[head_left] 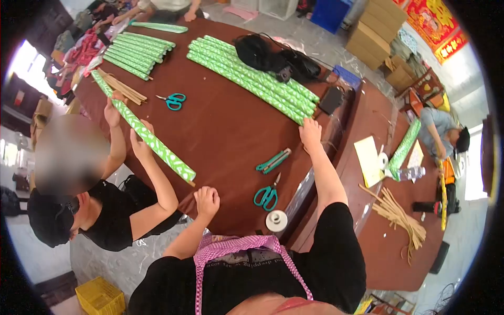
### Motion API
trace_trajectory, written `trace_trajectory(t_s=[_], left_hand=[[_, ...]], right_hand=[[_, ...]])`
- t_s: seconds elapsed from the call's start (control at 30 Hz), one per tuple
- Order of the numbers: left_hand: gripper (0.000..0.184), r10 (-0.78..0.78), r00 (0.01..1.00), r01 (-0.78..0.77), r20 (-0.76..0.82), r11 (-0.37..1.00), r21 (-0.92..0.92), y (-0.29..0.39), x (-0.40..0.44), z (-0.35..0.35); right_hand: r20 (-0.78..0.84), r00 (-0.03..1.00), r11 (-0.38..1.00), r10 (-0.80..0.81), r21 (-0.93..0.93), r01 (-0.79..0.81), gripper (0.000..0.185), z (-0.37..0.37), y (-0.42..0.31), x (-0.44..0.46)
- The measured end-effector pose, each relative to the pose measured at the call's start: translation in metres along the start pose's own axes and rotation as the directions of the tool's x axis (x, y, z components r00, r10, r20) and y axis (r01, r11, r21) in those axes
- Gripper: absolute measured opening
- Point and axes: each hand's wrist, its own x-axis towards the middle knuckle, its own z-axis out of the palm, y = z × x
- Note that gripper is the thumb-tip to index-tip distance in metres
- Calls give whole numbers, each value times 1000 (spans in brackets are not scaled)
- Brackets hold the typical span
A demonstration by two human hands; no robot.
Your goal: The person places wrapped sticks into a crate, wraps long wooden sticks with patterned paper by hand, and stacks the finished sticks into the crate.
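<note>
My right hand (311, 134) is at the near right end of a row of green-and-white patterned rolls (247, 76), its curled fingers on the end of the closest roll. Nothing shows in my left hand (207, 202), which is loosely closed at the table's front edge. Just beyond it lies the end of another green patterned roll (152, 139), held by a co-worker in both hands. Between my hands are a teal-handled utility knife (273, 161), teal-handled scissors (266, 197) and a white tape roll (276, 221).
The brown-covered table (226, 152) also bears a second pair of scissors (172, 101), thin sticks (123, 87), more rolls (137, 52) and a black bag (262, 55). At right, a second table holds a stick bundle (399, 220), a bottle (412, 173) and yellow paper (368, 160); another person works there.
</note>
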Motion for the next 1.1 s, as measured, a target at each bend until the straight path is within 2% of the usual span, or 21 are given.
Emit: trace_trajectory(t_s=[0.2,0.3,0.43,0.5,0.67,0.73,0.8,0.9,0.93,0.97,1.0,1.07,1.1], left_hand=[[11,5,999,-5,-41,1000,-7,-1,1,5],[12,3,999,-3,-41,1000,9,-5,-1,4],[10,-8,999,7,-48,1000,-21,-5,-2,-1],[9,-3,999,2,-40,1000,-28,-6,-2,-5],[10,17,998,-22,-61,996,-84,-9,-6,-6],[10,18,998,-23,-63,997,-75,-9,-7,-6],[8,13,997,-17,-70,999,-50,-8,-6,-10],[7,23,993,-30,-113,998,-56,-9,-8,-10],[7,29,991,-36,-129,998,-54,-11,-9,-8],[7,25,991,-35,-129,996,-76,-15,-12,-2],[7,20,992,-31,-127,996,-82,-15,-12,-3],[7,54,984,-61,-168,997,-38,-12,-11,-5],[7,44,988,-47,-150,999,-16,-13,-12,-3]], right_hand=[[4,1000,999,10,-32,-10,41,11,2,12],[56,998,994,-26,-101,31,43,11,-1,15],[-15,988,985,-152,-89,150,35,11,-3,17],[114,983,990,-141,-10,144,29,4,-9,17],[125,961,964,-246,132,230,30,-45,-42,-3],[282,941,970,-187,207,131,31,-74,-67,-21],[295,934,946,-202,304,109,30,-97,-89,-45],[293,924,927,-244,349,134,31,-96,-97,-90],[388,891,793,-234,606,-56,24,-83,-94,-107],[476,842,575,-253,774,-265,18,-77,-95,-118],[634,758,406,-155,740,-536,16,-107,-114,-133],[673,717,208,-184,739,-640,19,-115,-120,-165],[693,703,205,-161,720,-663,19,-122,-125,-183]])
